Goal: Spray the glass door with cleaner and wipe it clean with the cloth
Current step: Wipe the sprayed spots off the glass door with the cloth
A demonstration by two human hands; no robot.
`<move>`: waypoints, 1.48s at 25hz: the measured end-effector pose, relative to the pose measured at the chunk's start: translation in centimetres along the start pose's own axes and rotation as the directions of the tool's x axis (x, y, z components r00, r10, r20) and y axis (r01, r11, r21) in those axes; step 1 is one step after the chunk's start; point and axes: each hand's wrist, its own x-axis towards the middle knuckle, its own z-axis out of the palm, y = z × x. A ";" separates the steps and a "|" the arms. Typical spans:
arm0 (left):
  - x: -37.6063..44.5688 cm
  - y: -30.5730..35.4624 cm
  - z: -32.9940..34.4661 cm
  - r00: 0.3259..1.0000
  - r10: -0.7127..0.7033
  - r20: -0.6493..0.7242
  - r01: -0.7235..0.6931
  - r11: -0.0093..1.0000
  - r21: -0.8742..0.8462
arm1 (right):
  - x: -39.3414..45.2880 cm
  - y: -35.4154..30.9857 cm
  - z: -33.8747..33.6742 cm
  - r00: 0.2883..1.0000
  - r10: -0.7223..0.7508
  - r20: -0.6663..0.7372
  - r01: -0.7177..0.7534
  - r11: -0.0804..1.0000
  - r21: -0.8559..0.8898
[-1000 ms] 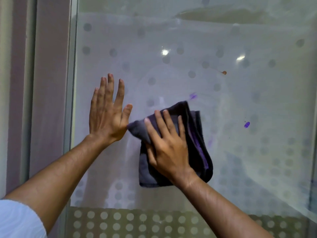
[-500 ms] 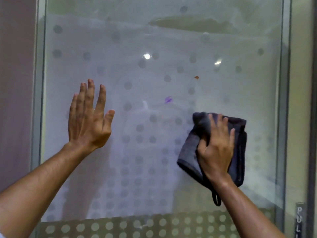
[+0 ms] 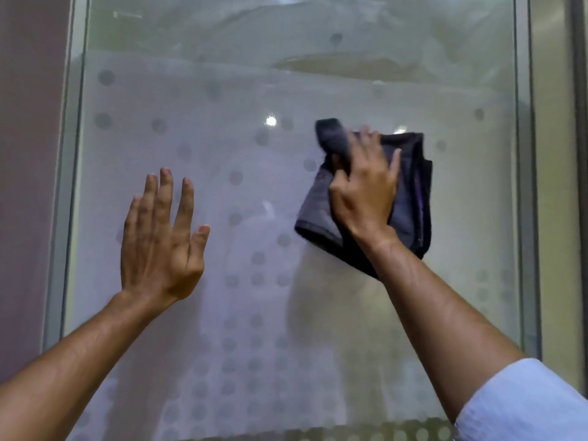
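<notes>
The glass door (image 3: 222, 100) fills the view, frosted with rows of grey dots. My left hand (image 3: 162, 237) lies flat against the glass at lower left, fingers straight and spread, holding nothing. My right hand (image 3: 366, 192) presses a dark grey folded cloth (image 3: 412, 186) onto the glass at upper right. Its thumb is curled round a bunched fold of the cloth and its fingers are spread over the rest. No spray bottle is in view.
A metal door frame (image 3: 523, 186) runs down the right side, with a pale wall panel (image 3: 553, 154) beyond it. On the left, the frame edge (image 3: 68, 186) meets a mauve wall (image 3: 25, 154). A denser dotted band (image 3: 366, 436) crosses the bottom.
My right hand has swept the cloth from the middle to the right and then upward. The purple smears and the orange spot no longer show. My left hand stays flat on the glass.
</notes>
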 end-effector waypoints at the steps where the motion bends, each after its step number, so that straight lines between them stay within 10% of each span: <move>1: 0.0 0.0 0.0 1.000 0.001 0.001 -0.001 1.000 0.001 | -0.9 -1.0 0.2 0.994 -0.104 0.027 0.104 0.995 0.006; 7: 0.0 -0.2 -0.3 1.000 0.000 0.021 0.000 1.000 0.000 | -10.9 -0.5 -0.9 0.842 -0.510 0.175 0.500 0.860 0.099; 16: 0.0 -0.2 -0.1 1.000 0.009 0.015 -0.009 1.000 0.004 | -4.2 3.6 -0.6 0.985 0.137 -0.100 -0.135 0.990 0.030; 22: 0.1 -0.2 -0.2 1.000 -0.007 0.011 0.007 1.000 0.006 | -7.2 2.8 -0.9 0.984 -0.174 0.024 0.175 0.984 -0.041; 32: 0.1 0.2 -0.5 1.000 -0.011 0.005 0.011 1.000 0.028 | -8.3 9.2 -2.1 0.919 0.343 -0.193 -0.361 0.930 -0.069; 37: 0.1 0.4 -0.3 1.000 -0.006 -0.005 0.006 0.999 0.033 | -5.0 2.7 -0.5 0.991 0.083 -0.103 -0.086 0.996 -0.023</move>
